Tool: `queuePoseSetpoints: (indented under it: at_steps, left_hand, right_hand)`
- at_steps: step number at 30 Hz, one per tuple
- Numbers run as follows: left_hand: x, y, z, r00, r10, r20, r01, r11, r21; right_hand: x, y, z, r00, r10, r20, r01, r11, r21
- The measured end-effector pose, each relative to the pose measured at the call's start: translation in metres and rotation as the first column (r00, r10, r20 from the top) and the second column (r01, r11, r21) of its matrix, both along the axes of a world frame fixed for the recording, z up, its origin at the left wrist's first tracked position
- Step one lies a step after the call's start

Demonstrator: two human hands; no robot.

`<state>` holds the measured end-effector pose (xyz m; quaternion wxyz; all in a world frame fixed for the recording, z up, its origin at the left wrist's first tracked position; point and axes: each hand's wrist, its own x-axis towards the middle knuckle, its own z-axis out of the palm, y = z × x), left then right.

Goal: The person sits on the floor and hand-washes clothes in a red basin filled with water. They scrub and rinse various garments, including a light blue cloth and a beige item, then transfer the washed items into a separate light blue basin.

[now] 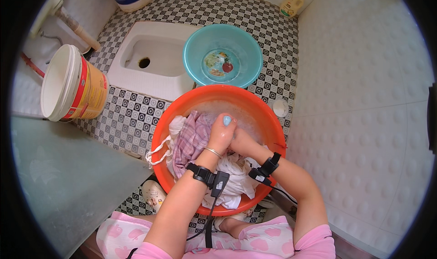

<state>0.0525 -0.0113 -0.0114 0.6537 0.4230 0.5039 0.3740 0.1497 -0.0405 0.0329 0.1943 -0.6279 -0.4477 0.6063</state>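
An orange plastic basin (273, 129) with soapy water and wet laundry stands before me. My left hand (222, 131) is over the middle of the basin, fingers curled, pressed against my right hand (241, 141). Cloth lies close beneath both hands, but their fingers are mostly hidden, so what they hold cannot be told. A pink and purple plaid garment (191, 139) lies at the left in the basin, with a white cord (158, 160) hanging over the rim. White cloth (235, 177) is heaped in the near part.
Beyond the orange basin stands a teal basin (189, 59), overlapping the edge of a squat toilet (164, 54). A bucket (92, 88) stands left, a pump bottle (293, 4) far right. A small white container (280, 108) sits near the right wall. A frosted panel (68, 177) is at left.
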Motion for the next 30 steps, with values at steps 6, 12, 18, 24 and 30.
queuePoseSetpoints:
  at_steps: [6, 12, 18, 24, 30]
  left_hand:
    - [0.010, -0.004, -0.011, 0.926, 0.128, -0.355, -0.069, 0.982, 0.175]
    - [-0.003, -0.010, -0.013, 0.886, 0.095, -0.455, -0.021, 0.986, 0.165]
    - [-0.015, 0.010, -0.013, 0.865, 0.153, -0.477, 0.061, 0.913, 0.403]
    - [-0.058, 0.041, -0.004, 0.913, 0.130, -0.388, -0.014, 0.958, 0.286]
    - [-0.075, 0.023, 0.006, 0.742, -0.494, -0.454, 0.550, 0.835, -0.011]
  right_hand:
    - [0.009, -0.015, -0.040, 0.939, 0.174, 0.296, -0.285, 0.876, 0.390]
    - [-0.003, -0.018, -0.001, 0.811, 0.280, 0.513, -0.441, 0.870, 0.222]
    - [0.017, 0.016, -0.036, 0.915, 0.089, 0.394, -0.278, 0.846, 0.455]
    - [0.029, 0.087, 0.025, 0.874, -0.302, -0.380, 0.442, 0.819, 0.366]
    - [0.046, 0.057, 0.010, 0.951, 0.065, 0.304, -0.171, 0.926, 0.338]
